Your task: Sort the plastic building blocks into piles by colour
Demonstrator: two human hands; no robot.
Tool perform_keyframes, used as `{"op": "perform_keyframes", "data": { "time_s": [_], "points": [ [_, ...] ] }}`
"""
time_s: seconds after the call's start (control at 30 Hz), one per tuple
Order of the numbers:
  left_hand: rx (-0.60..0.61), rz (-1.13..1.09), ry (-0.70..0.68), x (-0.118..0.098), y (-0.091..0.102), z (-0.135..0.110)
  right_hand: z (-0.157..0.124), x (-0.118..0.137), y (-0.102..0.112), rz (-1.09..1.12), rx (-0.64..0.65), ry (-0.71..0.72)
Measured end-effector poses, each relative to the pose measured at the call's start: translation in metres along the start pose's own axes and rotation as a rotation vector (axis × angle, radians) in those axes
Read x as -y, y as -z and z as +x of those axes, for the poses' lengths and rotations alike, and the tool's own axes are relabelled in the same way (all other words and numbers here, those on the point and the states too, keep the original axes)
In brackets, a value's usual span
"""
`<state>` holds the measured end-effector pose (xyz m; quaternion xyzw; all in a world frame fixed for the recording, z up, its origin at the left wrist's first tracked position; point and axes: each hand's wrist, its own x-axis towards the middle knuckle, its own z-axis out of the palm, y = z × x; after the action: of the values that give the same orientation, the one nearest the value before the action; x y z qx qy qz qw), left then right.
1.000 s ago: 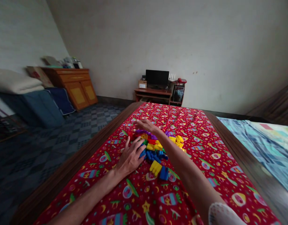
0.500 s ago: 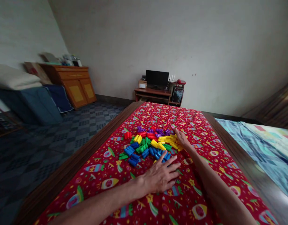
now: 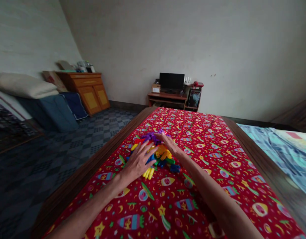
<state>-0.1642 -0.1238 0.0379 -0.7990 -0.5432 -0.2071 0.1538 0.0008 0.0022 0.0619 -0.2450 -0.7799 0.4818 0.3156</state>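
A heap of small plastic blocks (image 3: 159, 156) in purple, yellow, blue, green and red lies on a red patterned cloth (image 3: 205, 159) that covers a long wooden table. My left hand (image 3: 139, 161) rests flat on the heap's left side with its fingers spread. On the far right side of the heap lies my right hand (image 3: 169, 143), fingers stretched over the purple and yellow pieces. Both hands cup the heap between them, and neither one grips a block. Some pieces are hidden under the hands.
The table's bare wooden edge (image 3: 105, 149) runs along the left above a checkered floor. A bed with a blue sheet (image 3: 287, 152) stands to the right. At the far wall is a desk with a monitor (image 3: 171, 82); a wooden cabinet (image 3: 88, 93) stands at the left.
The blocks were spread out half a second ago and are now bunched into a tighter heap. My left hand moved forward and left onto them; my right hand swept leftward across them.
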Motion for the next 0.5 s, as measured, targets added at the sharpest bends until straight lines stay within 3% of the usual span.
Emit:
{"op": "perform_keyframes", "data": {
  "time_s": [0.1,0.23,0.3,0.37,0.5],
  "points": [
    [-0.008,-0.04,0.054,0.024,0.009,-0.024,-0.017,0.006,0.02,-0.119,0.037,0.016],
    [0.044,-0.09,0.209,0.044,0.001,-0.059,-0.062,-0.012,0.035,-0.575,0.161,-0.05],
    [0.082,-0.172,0.264,0.044,-0.01,-0.065,-0.079,-0.024,0.024,-0.722,0.219,-0.026],
    [0.093,-0.257,0.302,0.039,-0.018,-0.06,-0.083,-0.033,0.006,-0.769,0.198,0.051],
    [-0.001,-0.443,0.377,0.032,-0.021,-0.028,-0.055,-0.031,-0.023,-0.649,0.114,0.132]
  ]
}}
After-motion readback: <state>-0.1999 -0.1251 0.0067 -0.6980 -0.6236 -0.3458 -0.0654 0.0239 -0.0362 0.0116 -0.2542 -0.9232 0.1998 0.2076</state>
